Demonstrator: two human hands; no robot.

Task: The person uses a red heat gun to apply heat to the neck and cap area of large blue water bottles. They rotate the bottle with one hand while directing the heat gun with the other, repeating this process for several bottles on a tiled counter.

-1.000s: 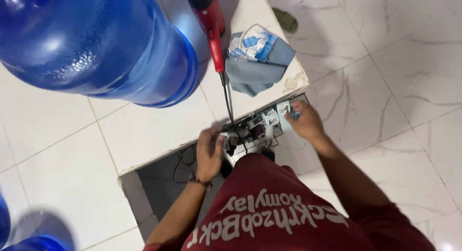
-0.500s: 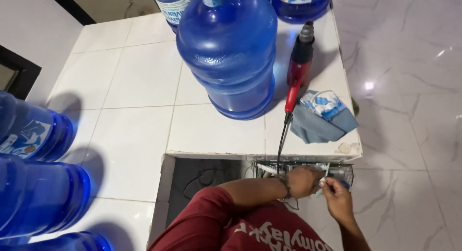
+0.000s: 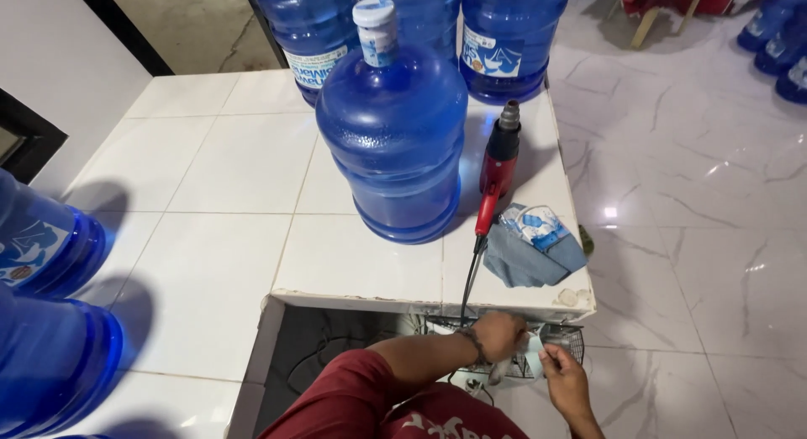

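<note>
Head cam looks down past the big blue water jug and red heat gun on the tiled counter, where left hand and right hand pinch a small pale label just below the edge, apparently peeling it, so steady fingers come next.

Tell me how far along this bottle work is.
Done: one capped blue water bottle stands on the tiled counter. In hand: both hands, left and right, pick at small pale pieces in a wire basket below the counter edge. Left: the red heat gun lies unused by a grey cloth.
</note>
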